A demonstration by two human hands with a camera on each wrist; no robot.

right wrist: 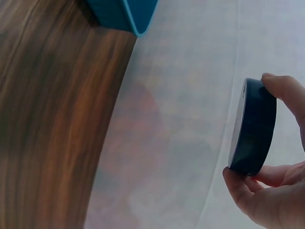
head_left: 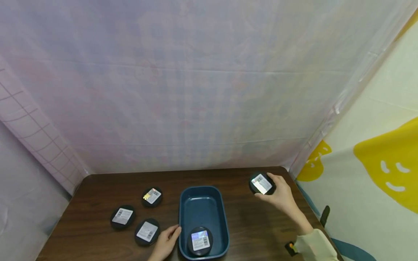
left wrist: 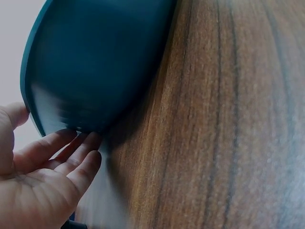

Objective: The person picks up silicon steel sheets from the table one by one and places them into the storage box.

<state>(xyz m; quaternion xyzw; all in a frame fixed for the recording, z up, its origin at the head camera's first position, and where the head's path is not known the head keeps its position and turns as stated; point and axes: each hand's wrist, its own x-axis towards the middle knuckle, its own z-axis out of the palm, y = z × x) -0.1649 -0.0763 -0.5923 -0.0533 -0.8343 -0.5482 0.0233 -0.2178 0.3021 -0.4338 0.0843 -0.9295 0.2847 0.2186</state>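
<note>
My right hand (head_left: 282,194) pinches a round black disc with a white label (head_left: 262,183) by its edge, above the table's far right part. The right wrist view shows the held disc (right wrist: 255,129) tilted on edge, with a thick smooth side, between thumb and fingers. At the left side of a blue rectangular tray (head_left: 200,195), my left hand (head_left: 166,241) grips the wall; in the left wrist view its thumb touches the rim and the fingers (left wrist: 86,167) the outside. Another black labelled disc (head_left: 200,241) lies flat in the tray's near end.
Left of the tray lie three more black discs: one at the back (head_left: 152,197), one far left (head_left: 122,217) and one near the left hand (head_left: 147,232). A small dark object (head_left: 290,248) is by the right sleeve. Cloth walls (head_left: 196,108) border the brown wooden table (head_left: 248,224).
</note>
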